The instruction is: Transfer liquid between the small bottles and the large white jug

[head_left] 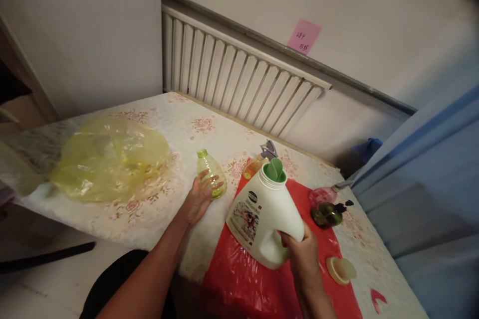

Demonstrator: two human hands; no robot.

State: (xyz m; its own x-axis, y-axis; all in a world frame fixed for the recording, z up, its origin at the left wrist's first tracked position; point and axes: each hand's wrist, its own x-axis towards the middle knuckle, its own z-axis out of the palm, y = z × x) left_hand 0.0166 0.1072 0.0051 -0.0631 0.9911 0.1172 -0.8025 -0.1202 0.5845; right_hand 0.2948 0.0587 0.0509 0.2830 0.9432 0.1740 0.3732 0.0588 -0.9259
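My left hand [201, 198] is wrapped round a clear yellow-green bottle [210, 169] with an uncapped neck, standing near the table's middle. In my right hand [302, 251] is the handle of a big white detergent jug [258, 219] with a printed label. A green pouring spout [274, 169] sits in the jug's open mouth, and the jug leans slightly over a red plastic bag [239, 284]. Whether the jug's base touches the bag I cannot tell. The jug's pale cap [341, 270] lies on the bag to the right.
Behind the jug is a spray bottle [267, 150] with a grey trigger. Right of it lie a pink bottle [322, 195] and a dark green pump bottle [327, 215]. A yellow plastic bag [112, 159] spreads over the table's left. A radiator [239, 75] and blue curtain [430, 184] border the table.
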